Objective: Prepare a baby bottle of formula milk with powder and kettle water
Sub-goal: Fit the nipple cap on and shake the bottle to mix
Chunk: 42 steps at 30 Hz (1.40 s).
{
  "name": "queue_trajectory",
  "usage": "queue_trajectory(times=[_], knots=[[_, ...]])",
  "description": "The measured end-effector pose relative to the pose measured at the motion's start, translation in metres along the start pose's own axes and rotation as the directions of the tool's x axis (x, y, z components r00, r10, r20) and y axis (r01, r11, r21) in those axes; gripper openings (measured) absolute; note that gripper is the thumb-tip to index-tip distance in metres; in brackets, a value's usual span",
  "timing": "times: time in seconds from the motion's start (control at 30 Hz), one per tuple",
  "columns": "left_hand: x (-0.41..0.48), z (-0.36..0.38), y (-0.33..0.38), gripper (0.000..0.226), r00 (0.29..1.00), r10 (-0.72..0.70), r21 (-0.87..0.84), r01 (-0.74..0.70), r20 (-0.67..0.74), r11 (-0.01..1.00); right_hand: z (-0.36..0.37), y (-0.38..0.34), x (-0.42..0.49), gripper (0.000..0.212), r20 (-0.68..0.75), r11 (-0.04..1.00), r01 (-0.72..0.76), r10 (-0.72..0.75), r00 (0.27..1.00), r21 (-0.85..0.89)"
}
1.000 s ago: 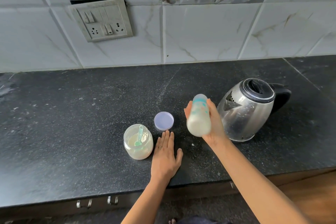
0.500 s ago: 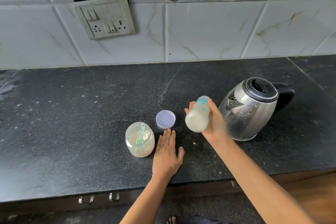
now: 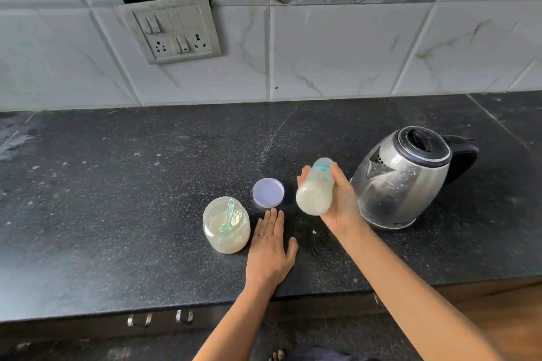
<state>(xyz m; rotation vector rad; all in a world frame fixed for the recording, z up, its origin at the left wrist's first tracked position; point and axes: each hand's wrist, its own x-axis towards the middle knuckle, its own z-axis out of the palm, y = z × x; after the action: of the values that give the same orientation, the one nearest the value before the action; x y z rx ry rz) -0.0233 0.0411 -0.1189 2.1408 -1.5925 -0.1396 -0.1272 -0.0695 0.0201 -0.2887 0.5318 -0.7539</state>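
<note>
My right hand grips a baby bottle filled with pale milk, held above the black counter and tilted so its base faces me and its cap points away. My left hand lies flat on the counter, fingers together, holding nothing. Just left of it stands an open clear jar of formula powder with a teal scoop inside. The jar's lilac lid lies on the counter behind my left hand. A steel kettle with a black lid and handle stands right of the bottle.
A tiled wall runs behind the counter, with a socket and switch panel at the upper left. The counter's front edge lies just below my left wrist, with drawer handles under it. Powder specks dot the counter.
The bottle in my right hand has tipped from near upright to base toward me, shifting slightly as it is shaken. My left hand stays flat on the counter.
</note>
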Motion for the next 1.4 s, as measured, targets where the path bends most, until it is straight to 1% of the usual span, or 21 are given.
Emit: queue_trajectory(times=[0.07,0.13,0.23,0.27,0.33,0.4,0.5,0.57,0.63,0.7,0.73,0.77,0.8,0.87,0.93,1.0,1.07,1.13,1.2,1.3,1.4], knots=[[-0.001,0.0,0.0,0.066,1.0,0.007,0.005,-0.007,-0.002,1.0,-0.004,0.002,0.0,0.046,0.018,0.995,-0.081,0.082,0.996,-0.053],[-0.001,0.0,-0.001,0.065,1.0,0.012,0.014,-0.012,-0.002,1.0,-0.005,0.005,-0.001,0.051,0.042,0.979,-0.071,0.081,0.996,-0.192],[0.0,0.001,0.0,0.065,1.0,0.002,0.013,-0.002,-0.002,1.0,-0.006,0.001,0.006,0.067,0.025,0.998,0.028,-0.027,0.999,-0.049],[0.0,0.001,0.0,0.065,1.0,0.003,0.008,-0.003,-0.003,1.0,-0.007,-0.001,0.007,0.066,0.022,0.999,0.037,-0.037,0.999,-0.015],[0.0,0.0,0.0,0.065,1.0,0.007,0.009,-0.007,0.004,1.0,-0.006,0.0,0.003,0.056,0.076,0.997,-0.046,0.051,0.996,-0.066],[-0.001,0.0,0.0,0.065,1.0,0.006,0.014,-0.006,0.01,1.0,-0.01,0.001,0.003,0.048,0.084,0.986,-0.044,0.058,0.995,-0.158],[0.0,0.0,0.001,0.064,1.0,0.005,0.014,-0.005,0.003,1.0,-0.018,-0.001,0.006,0.06,-0.002,0.999,0.01,-0.011,1.0,-0.049],[0.0,-0.002,0.001,0.064,1.0,0.011,0.017,-0.011,0.005,1.0,-0.019,0.001,0.001,0.061,0.023,0.987,-0.085,0.089,0.996,-0.134],[0.0,-0.002,0.0,0.065,1.0,0.009,0.019,-0.009,0.015,1.0,-0.022,0.003,0.001,0.058,0.031,0.972,-0.085,0.094,0.995,-0.221],[0.0,-0.001,0.0,0.065,1.0,0.004,0.014,-0.004,0.011,1.0,-0.029,0.002,0.005,0.058,0.026,0.993,-0.037,0.04,0.999,-0.112],[0.0,-0.001,0.0,0.066,1.0,0.005,0.009,-0.005,0.012,1.0,-0.029,0.002,0.004,0.059,0.032,0.997,-0.062,0.064,0.997,-0.056],[0.0,-0.001,0.0,0.065,1.0,0.009,0.005,-0.009,0.013,1.0,-0.025,0.001,0.0,0.061,0.082,0.991,-0.116,0.121,0.989,-0.063],[0.0,-0.001,0.0,0.065,1.0,0.011,0.001,-0.011,0.012,1.0,-0.021,0.001,-0.004,0.065,0.132,0.978,-0.15,0.169,0.977,-0.145],[0.001,-0.001,0.0,0.066,1.0,0.005,-0.005,-0.005,0.013,1.0,-0.016,-0.001,-0.005,0.079,0.186,0.965,-0.111,0.157,0.97,-0.238],[0.0,0.0,-0.001,0.066,1.0,-0.001,-0.008,0.001,0.007,1.0,-0.019,-0.006,0.002,0.091,0.155,0.989,-0.112,0.126,0.98,-0.097],[0.0,0.0,-0.001,0.066,1.0,0.0,-0.015,0.001,0.008,1.0,-0.015,-0.011,0.002,0.087,0.133,0.988,-0.151,0.153,0.979,-0.022],[0.0,-0.001,-0.001,0.066,1.0,0.001,-0.019,-0.001,0.014,1.0,-0.013,-0.012,0.0,0.069,0.131,0.982,-0.155,0.168,0.977,-0.108],[0.0,-0.001,-0.001,0.066,1.0,0.003,-0.013,-0.002,0.015,1.0,-0.024,-0.013,0.003,0.055,0.085,0.99,-0.135,0.138,0.987,-0.04],[-0.001,0.0,-0.001,0.066,1.0,0.003,-0.012,-0.003,0.016,1.0,-0.027,-0.012,0.004,0.056,0.047,0.985,-0.167,0.165,0.985,0.047],[-0.001,-0.001,-0.001,0.067,1.0,0.007,-0.013,-0.007,0.013,1.0,-0.021,-0.006,0.002,0.074,0.065,0.982,-0.117,0.127,0.99,-0.145],[-0.001,0.001,-0.001,0.067,1.0,0.004,-0.004,-0.004,0.019,1.0,-0.025,-0.002,0.005,0.059,0.031,0.993,-0.099,0.101,0.994,-0.063]])
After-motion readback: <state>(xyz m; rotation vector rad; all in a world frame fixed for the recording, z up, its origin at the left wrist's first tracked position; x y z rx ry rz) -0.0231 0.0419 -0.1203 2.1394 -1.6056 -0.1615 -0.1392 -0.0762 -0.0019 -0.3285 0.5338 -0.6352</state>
